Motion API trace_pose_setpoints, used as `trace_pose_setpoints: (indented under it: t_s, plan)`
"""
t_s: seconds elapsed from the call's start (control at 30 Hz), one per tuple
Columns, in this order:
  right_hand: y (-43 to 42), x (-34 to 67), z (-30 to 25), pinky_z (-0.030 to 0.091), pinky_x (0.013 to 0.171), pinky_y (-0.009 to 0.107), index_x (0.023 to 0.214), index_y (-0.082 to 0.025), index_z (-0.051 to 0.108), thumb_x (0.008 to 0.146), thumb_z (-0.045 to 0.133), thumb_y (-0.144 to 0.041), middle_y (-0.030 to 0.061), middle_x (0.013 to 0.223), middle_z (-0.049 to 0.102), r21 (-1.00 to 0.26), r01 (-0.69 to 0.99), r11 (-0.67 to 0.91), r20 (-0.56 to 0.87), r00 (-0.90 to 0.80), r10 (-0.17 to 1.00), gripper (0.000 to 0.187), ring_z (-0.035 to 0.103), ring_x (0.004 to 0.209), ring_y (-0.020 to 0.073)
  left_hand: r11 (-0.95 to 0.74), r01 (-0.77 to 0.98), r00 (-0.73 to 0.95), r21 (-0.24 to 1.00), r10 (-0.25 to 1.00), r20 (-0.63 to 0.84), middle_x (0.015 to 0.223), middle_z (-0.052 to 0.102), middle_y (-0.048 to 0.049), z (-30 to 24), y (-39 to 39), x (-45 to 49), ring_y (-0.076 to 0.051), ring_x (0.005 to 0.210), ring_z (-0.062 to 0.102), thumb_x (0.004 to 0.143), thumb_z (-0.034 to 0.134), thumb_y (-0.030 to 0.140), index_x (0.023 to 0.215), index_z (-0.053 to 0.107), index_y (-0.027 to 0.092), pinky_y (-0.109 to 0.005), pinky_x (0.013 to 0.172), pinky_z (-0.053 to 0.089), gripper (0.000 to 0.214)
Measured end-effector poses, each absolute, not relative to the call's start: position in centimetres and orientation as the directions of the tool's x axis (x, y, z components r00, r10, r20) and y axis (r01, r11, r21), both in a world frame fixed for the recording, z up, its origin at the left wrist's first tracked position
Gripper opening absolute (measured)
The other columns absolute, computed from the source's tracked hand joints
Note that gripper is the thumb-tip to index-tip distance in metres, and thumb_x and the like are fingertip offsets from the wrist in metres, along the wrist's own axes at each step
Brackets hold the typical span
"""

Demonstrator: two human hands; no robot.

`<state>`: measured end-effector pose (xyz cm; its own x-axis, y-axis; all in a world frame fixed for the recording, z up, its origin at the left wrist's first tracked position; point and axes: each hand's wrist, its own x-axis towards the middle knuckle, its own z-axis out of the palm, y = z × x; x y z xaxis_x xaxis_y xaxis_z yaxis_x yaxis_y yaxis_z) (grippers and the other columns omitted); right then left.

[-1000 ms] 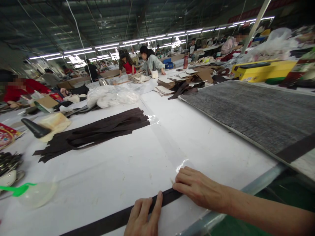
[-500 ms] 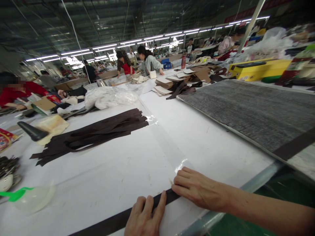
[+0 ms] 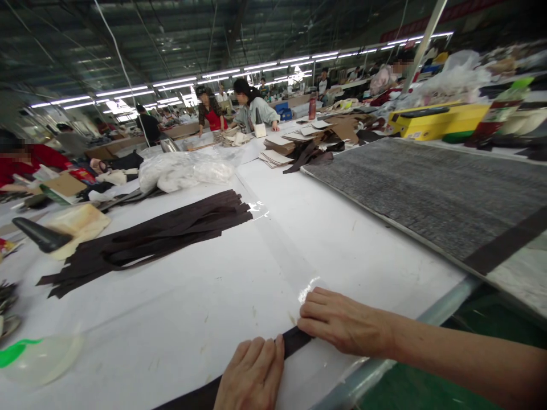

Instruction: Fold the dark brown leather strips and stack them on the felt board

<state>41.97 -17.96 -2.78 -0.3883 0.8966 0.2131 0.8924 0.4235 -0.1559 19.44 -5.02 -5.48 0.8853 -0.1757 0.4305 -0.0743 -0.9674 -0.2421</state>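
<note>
A dark brown fabric strip (image 3: pixel 296 342) lies along the front edge of the white table. My right hand (image 3: pixel 344 320) has its fingers curled down on the strip's right end, hiding that end. Close beside it, my left hand (image 3: pixel 255 370) holds the strip with its fingers pressed together. A short piece of strip shows between the two hands, and more of it runs out to the lower left. Farther up the table lies a loose bundle of similar dark strips (image 3: pixel 158 236).
A grey-black textured board (image 3: pixel 427 188) covers the right side. At left are a cream block-shaped container (image 3: pixel 85 222) with a black handle and a translucent bottle (image 3: pixel 47 359) with a green top. Clear plastic bags (image 3: pixel 188 171) and stacked cards (image 3: pixel 277 151) lie farther back, where several people work.
My left hand's fingers have drawn together on the strip, where they were spread before. The right hand keeps its grip. The view has shifted slightly to the right.
</note>
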Motion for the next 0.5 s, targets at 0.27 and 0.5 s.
trace_pose_setpoints:
  t_s: [0.27, 0.5]
  plan:
    - [-18.2, 42.0, -3.2, 0.034, 0.075, 0.032, 0.095, -0.014, 0.057, 0.1, 0.035, -0.013, 0.0056, 0.086, 0.054, -0.159, 0.909, 0.385, 0.245, -0.341, 0.908, 0.022, 0.041, 0.077, 0.0184, -0.969, -0.108, 0.924, -0.222, -0.181, 0.338, 0.086, 0.057, -0.0064, -4.6, -5.1, 20.3, -0.017, 0.074, 0.054, 0.097, 0.026, 0.008, 0.126, 0.051, 0.002, -0.03, 0.07, 0.045, 0.039]
    - [-18.3, 41.8, -2.9, 0.035, 0.073, 0.033, 0.094, -0.013, 0.058, 0.099, 0.036, -0.013, 0.0052, 0.082, 0.052, -0.123, 0.911, 0.393, 0.248, -0.355, 0.901, 0.022, 0.04, 0.075, 0.0183, -0.97, -0.064, 0.93, -0.234, -0.143, 0.338, 0.081, 0.054, -0.0055, -4.5, -5.7, 20.8, -0.017, 0.071, 0.05, 0.097, 0.022, 0.009, 0.125, 0.053, 0.004, -0.031, 0.067, 0.043, 0.042]
